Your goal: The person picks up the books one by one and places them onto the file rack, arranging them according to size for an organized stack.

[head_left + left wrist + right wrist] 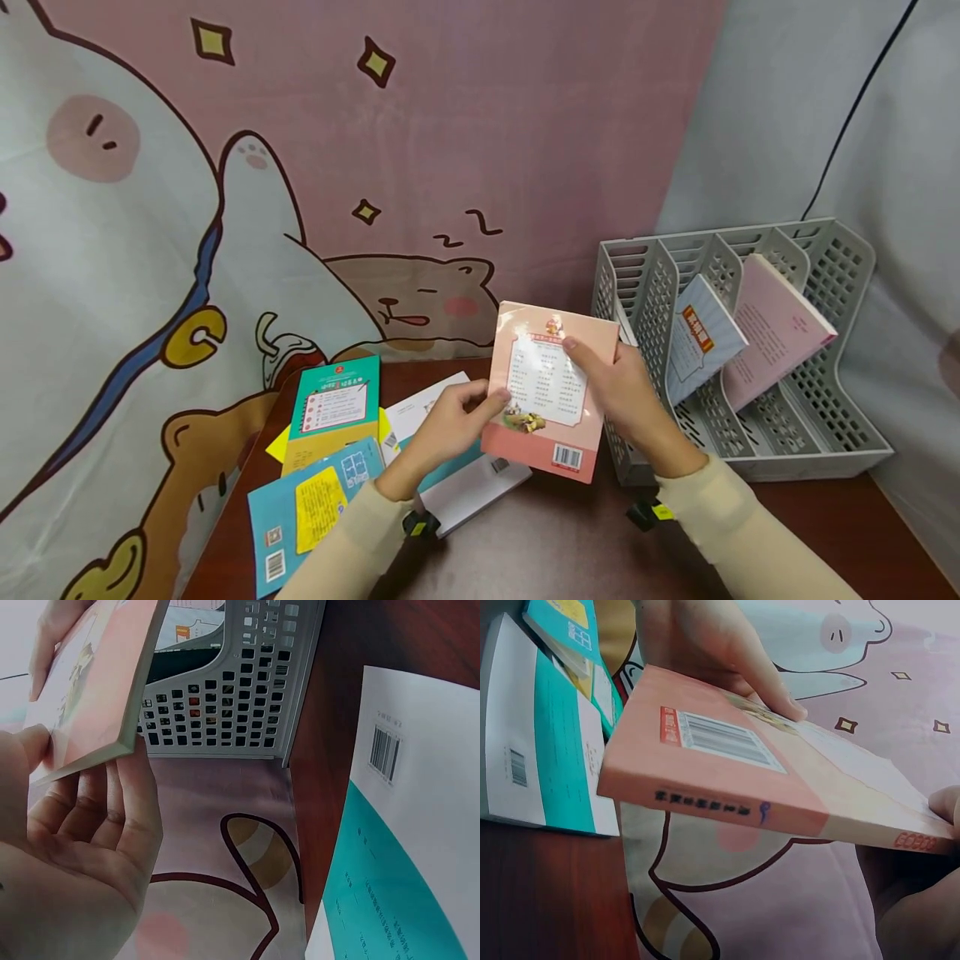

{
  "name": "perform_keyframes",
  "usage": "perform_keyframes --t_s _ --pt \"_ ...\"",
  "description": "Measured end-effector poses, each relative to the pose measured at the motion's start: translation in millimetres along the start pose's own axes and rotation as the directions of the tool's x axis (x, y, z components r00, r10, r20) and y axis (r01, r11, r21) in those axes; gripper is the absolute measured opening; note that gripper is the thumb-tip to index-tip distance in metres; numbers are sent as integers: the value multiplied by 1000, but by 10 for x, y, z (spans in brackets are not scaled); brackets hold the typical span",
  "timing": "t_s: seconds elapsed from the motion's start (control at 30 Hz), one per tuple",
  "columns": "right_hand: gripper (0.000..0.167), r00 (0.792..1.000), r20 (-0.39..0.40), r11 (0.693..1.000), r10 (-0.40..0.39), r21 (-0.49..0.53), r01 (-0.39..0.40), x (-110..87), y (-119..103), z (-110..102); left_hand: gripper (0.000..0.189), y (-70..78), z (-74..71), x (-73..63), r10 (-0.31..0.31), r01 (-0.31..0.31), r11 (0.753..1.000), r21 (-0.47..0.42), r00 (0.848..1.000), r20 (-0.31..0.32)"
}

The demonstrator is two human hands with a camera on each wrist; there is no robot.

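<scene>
Both hands hold up a pink book (551, 392) above the table, its back cover with text and a barcode toward the head camera. My left hand (453, 421) grips its left edge, the thumb on the cover and the fingers behind, as the left wrist view shows. My right hand (626, 392) pinches the upper right side, its thumb (585, 354) lying flat on the cover. In the right wrist view the spine of the book (720, 806) faces the camera. Under the left forearm lies a white and teal book (480, 492).
A grey perforated file rack (832, 450) stands at the right, with a pale blue book (701, 333) and a pink book (776, 333) leaning in its slots. At the left lie a green and yellow book (337, 404) and a blue book (273, 517). A printed cloth (555, 150) hangs behind.
</scene>
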State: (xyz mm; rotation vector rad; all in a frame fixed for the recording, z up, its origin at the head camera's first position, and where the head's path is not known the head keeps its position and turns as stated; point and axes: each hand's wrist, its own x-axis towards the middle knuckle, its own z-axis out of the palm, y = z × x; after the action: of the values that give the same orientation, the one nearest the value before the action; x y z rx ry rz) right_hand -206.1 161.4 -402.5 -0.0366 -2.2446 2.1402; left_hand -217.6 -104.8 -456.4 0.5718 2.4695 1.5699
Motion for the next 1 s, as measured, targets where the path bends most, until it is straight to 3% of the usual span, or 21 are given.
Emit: perform_keyframes --t_s 0.43,0.8,1.0 --pt "49 994 16 987 -109 -118 110 -67 -34 -130 27 58 33 14 28 -28 999 21 999 22" --pt "51 996 3 984 -89 -154 88 -162 -91 -399 29 55 58 44 58 -51 995 -82 994 95" --pt "47 990 -33 969 -137 -213 127 -209 -123 -615 36 -42 155 68 35 -16 988 -155 992 123"
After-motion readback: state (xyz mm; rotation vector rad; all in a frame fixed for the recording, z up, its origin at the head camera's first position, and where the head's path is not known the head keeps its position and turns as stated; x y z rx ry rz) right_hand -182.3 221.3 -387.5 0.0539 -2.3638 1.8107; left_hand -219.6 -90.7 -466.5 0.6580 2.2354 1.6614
